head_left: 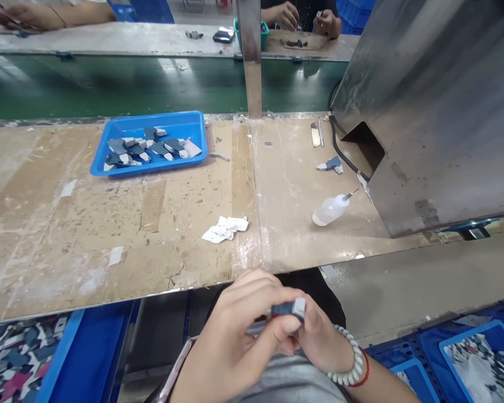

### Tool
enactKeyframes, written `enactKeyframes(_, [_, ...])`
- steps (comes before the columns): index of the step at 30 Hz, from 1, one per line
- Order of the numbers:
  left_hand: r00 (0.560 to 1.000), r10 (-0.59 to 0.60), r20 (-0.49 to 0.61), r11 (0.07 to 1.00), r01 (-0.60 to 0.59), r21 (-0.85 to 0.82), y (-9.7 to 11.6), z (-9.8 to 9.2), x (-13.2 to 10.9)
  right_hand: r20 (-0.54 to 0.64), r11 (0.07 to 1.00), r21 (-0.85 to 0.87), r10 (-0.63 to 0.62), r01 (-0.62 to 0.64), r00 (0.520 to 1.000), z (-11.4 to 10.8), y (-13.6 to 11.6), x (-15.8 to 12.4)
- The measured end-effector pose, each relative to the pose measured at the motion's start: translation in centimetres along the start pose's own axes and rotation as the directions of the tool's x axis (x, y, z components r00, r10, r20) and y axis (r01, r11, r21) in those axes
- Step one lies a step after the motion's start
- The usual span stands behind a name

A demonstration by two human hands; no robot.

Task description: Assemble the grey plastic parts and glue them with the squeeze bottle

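Just in front of the table's edge, my left hand (239, 330) pinches a small dark-blue piece with a pale grey-white end (299, 306) between thumb and fingers. Against the same piece, from the other side, closes my right hand (319, 338); its fingertips are partly hidden behind the left hand. Similar blue-and-white pieces lie in a blue tray (105, 145) at the back left of the table. One more such piece (332, 164) rests alone on the right side. Nearest to my hands on the tabletop is a crumpled white cloth or tissue (225, 228).
A squeeze bottle with a thin nozzle (330, 210) lies tilted, right of centre. Beyond it stands a large metal housing (437, 123). A metal post (252, 61) rises behind the table. Bins of pieces (21, 358) sit low on both sides. Other people's hands (288, 15) work across the green belt.
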State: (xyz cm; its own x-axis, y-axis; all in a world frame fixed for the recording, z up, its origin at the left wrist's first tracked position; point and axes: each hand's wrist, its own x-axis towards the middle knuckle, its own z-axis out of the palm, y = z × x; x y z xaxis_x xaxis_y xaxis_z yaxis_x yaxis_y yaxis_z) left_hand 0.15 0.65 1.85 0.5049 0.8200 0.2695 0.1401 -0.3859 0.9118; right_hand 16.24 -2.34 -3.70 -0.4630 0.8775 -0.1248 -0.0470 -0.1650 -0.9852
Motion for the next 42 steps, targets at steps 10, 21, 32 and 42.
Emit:
enactKeyframes(10, [0.955,-0.025,-0.295,0.906,0.147,0.398,-4.8,-0.1,2.1,-0.773,0.881,-0.472,-0.427,0.023,0.469,-5.8,-1.5,0.8])
enactKeyframes(21, [0.918,0.230,-0.324,0.833,-0.013,0.553,-6.2,0.8,1.7,-0.622,0.763,-0.633,-0.401,-0.130,0.672,-8.4,-1.5,5.4])
enactKeyframes(32, [0.921,0.210,-0.327,0.844,-0.002,0.537,-6.3,0.1,1.2,-0.760,0.938,-0.312,-0.340,0.149,0.554,-8.4,-0.6,4.9])
enactKeyframes(42, [0.879,0.228,-0.420,0.857,0.024,0.515,-6.1,0.9,0.5,-0.625,0.903,-0.265,-0.427,0.337,0.653,-8.9,0.4,3.3])
